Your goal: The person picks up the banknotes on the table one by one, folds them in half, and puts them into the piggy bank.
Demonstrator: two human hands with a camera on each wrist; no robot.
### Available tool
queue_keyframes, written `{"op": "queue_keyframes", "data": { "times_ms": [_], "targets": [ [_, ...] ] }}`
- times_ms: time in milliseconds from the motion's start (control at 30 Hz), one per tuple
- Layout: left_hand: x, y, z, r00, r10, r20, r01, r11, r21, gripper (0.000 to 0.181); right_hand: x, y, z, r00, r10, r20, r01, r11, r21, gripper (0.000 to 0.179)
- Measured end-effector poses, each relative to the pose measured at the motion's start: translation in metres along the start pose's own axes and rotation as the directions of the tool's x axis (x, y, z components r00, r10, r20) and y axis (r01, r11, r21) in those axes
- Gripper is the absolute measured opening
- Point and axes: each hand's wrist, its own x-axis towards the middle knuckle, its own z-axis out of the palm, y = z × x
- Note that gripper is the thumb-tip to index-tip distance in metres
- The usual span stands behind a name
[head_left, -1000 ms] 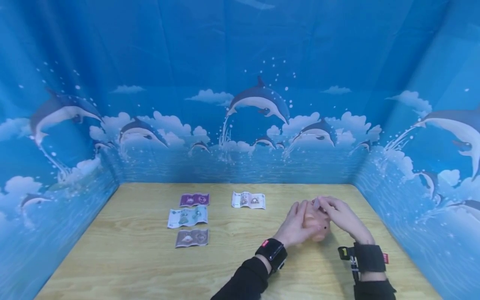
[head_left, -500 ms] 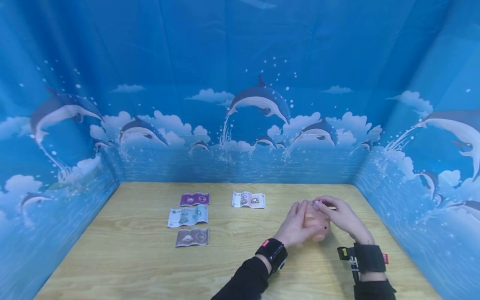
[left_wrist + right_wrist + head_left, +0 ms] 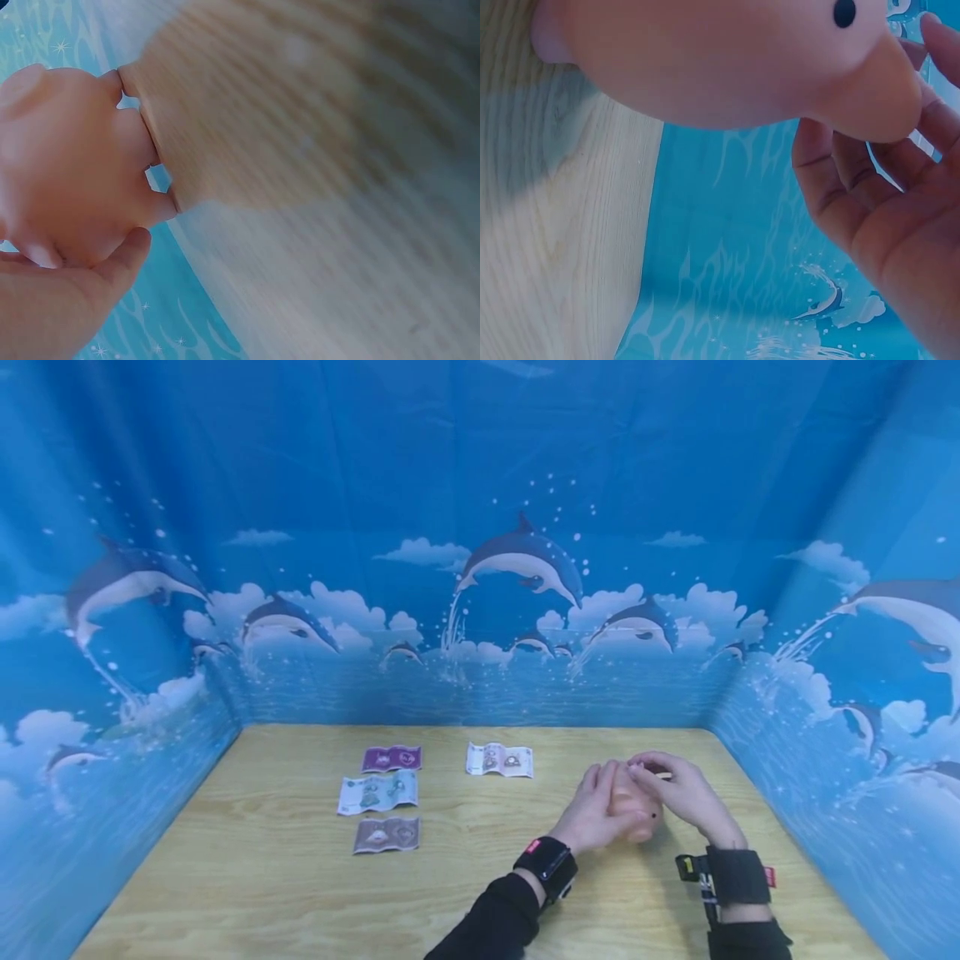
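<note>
A pink piggy bank (image 3: 630, 795) stands at the right of the table; its legs show in the left wrist view and its black eye in the right wrist view. My left hand (image 3: 591, 814) grips its left side, with the thumb along the near side and the fingers over the top. Above the pig's back, my right hand (image 3: 686, 789) has thumb and fingertips pinched together, touching the top. A folded pale note was between them earlier; only a tiny pale bit shows now. Behind the pig's ear, the right fingers (image 3: 829, 176) are bent and partly hidden.
On the wooden table (image 3: 300, 902), a purple banknote (image 3: 392, 758), a green one (image 3: 377, 792) and a brown one (image 3: 387, 835) lie at the left. A pale pink banknote (image 3: 499, 760) lies back centre. A blue dolphin-print curtain (image 3: 480, 685) encloses three sides.
The folded note that stuck up between my right fingertips has sunk nearly out of sight at the pig's top, and those fingers moved slightly down. My left hand keeps its grip.
</note>
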Motion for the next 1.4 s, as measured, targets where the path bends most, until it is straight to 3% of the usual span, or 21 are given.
{"op": "queue_keyframes", "data": {
  "times_ms": [267,433,933,1400],
  "targets": [
    [0.0,0.001,0.001,1.0,0.008,-0.004,-0.008,1.0,0.001,0.089,-0.005,0.003,-0.006,0.993,-0.084,0.079,0.082,0.996,0.029,0.037],
    [0.0,0.0,0.001,1.0,0.014,-0.003,-0.014,1.0,-0.008,0.089,-0.007,0.004,-0.007,0.991,-0.08,0.11,0.076,0.996,0.04,0.036],
    [0.001,0.0,0.0,1.0,0.026,-0.01,-0.026,1.0,0.002,0.091,-0.001,0.0,-0.001,0.997,-0.058,0.047,0.06,0.997,-0.056,0.03],
    [0.0,0.0,0.0,1.0,0.018,-0.011,-0.017,1.0,0.006,0.092,0.004,-0.002,0.008,0.995,-0.06,-0.075,0.047,0.986,-0.159,0.02]
  ]
}}
